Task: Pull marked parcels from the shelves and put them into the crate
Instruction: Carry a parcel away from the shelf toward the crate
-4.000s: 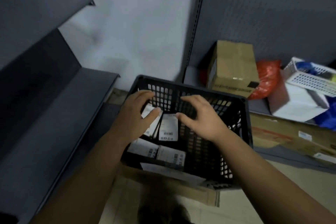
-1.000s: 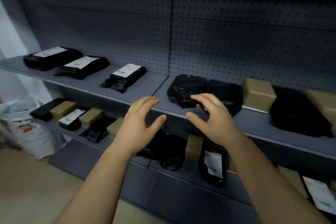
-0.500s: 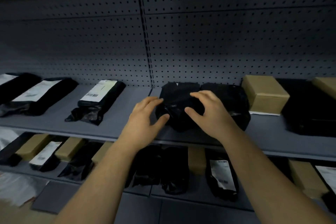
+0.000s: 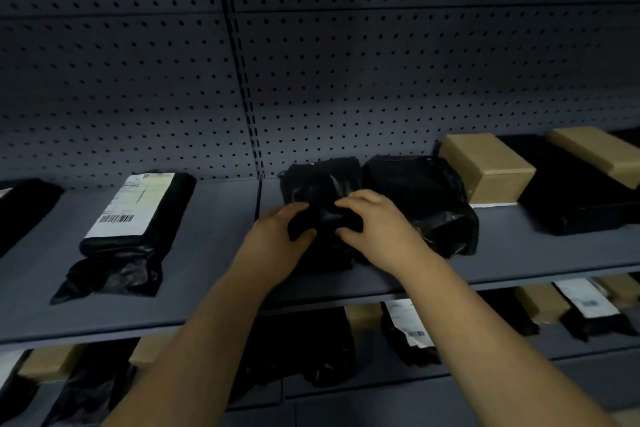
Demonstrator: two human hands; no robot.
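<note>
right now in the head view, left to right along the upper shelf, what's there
black parcel at left edge, black plastic parcel with white barcode label, crumpled black plastic parcel, glossy black parcel, brown cardboard box, large black parcel

Dim, bluish light; black parcels lose detail, edges curve and blur.

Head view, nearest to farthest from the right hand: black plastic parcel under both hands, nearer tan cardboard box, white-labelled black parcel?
1. Black plastic parcel, centre, gripped by right hand.
2. Tan cardboard box, right.
3. White-labelled black parcel, far left.
</note>
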